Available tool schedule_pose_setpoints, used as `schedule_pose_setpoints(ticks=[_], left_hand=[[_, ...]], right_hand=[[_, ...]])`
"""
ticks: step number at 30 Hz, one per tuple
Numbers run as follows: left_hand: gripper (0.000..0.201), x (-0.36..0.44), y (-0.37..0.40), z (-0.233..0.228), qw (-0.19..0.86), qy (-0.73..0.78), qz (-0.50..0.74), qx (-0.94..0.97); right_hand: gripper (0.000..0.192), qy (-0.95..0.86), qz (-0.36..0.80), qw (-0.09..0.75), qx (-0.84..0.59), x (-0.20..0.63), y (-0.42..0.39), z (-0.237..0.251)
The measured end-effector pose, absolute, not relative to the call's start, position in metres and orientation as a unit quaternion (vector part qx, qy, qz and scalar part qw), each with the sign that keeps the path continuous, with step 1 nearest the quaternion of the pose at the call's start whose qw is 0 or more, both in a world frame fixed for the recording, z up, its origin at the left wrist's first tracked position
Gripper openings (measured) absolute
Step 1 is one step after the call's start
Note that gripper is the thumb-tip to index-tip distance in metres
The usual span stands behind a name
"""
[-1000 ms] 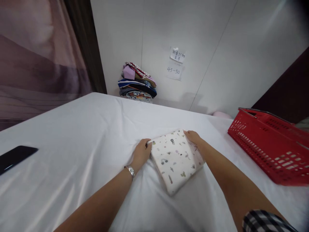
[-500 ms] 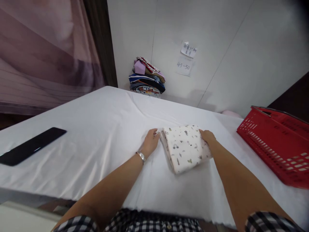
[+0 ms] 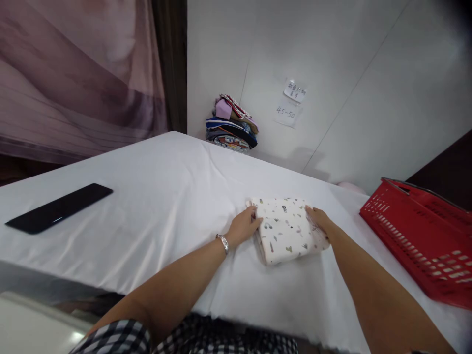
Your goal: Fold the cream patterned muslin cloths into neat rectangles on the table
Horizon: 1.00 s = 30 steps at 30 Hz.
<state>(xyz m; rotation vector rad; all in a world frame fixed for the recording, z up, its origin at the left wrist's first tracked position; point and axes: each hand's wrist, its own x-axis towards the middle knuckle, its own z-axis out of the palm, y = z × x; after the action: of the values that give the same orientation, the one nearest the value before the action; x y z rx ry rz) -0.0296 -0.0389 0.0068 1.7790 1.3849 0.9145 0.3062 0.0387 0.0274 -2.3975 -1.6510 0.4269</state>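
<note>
A folded white cloth [image 3: 287,231] with small printed plants and rainbows lies on the white-covered table [image 3: 162,196] in front of me. My left hand [image 3: 244,226], with a silver bracelet [image 3: 223,243] at the wrist, grips the cloth's left edge, the thumb on top and the other fingers partly hidden at the side. At the opposite edge, my right hand [image 3: 317,219] holds the cloth near its far right corner, fingertips closed on the fabric.
A black flat slab [image 3: 59,209] lies on the left of the table. Against the wall at the back stands a stack of folded clothes [image 3: 232,125]. On the right sits a red plastic basket [image 3: 424,236]. Paper notes [image 3: 289,110] hang on the wall.
My left hand has moved right, from just beside the cloth onto its left edge, and has closed on it. My right hand keeps its hold. The view has shifted slightly.
</note>
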Motion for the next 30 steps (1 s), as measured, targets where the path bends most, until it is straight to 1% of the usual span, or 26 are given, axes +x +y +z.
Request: schedule_pose_setpoints(ticks=[2, 4, 6, 9, 11, 15, 22, 30], left_hand=[[0.059, -0.029, -0.042, 0.009, 0.372, 0.528, 0.351, 0.678], [0.067, -0.029, -0.042, 0.011, 0.387, 0.529, 0.346, 0.671], [0.062, -0.029, -0.04, 0.013, 0.379, 0.531, 0.335, 0.68], [0.041, -0.028, -0.035, 0.012, 0.36, 0.536, 0.314, 0.696], [0.033, -0.027, -0.033, 0.011, 0.364, 0.548, 0.315, 0.683], [0.029, -0.028, -0.033, 0.01, 0.362, 0.579, 0.337, 0.648], [0.03, -0.031, -0.036, 0.014, 0.335, 0.591, 0.301, 0.669], [0.028, -0.031, -0.033, 0.015, 0.314, 0.592, 0.284, 0.686]], right_hand=[[0.058, -0.557, 0.153, 0.113, -0.808, 0.306, 0.039, 0.027], [0.059, -0.555, 0.159, 0.125, -0.807, 0.306, 0.041, 0.026], [0.06, -0.555, 0.159, 0.135, -0.805, 0.305, 0.043, 0.024], [0.06, -0.562, 0.158, 0.14, -0.8, 0.304, 0.046, 0.023], [0.061, -0.568, 0.157, 0.135, -0.797, 0.302, 0.048, 0.022], [0.062, -0.585, 0.148, 0.121, -0.788, 0.298, 0.05, 0.022], [0.046, -0.606, 0.109, 0.116, -0.78, 0.294, 0.061, 0.021], [0.038, -0.619, 0.085, 0.123, -0.771, 0.288, 0.074, 0.021]])
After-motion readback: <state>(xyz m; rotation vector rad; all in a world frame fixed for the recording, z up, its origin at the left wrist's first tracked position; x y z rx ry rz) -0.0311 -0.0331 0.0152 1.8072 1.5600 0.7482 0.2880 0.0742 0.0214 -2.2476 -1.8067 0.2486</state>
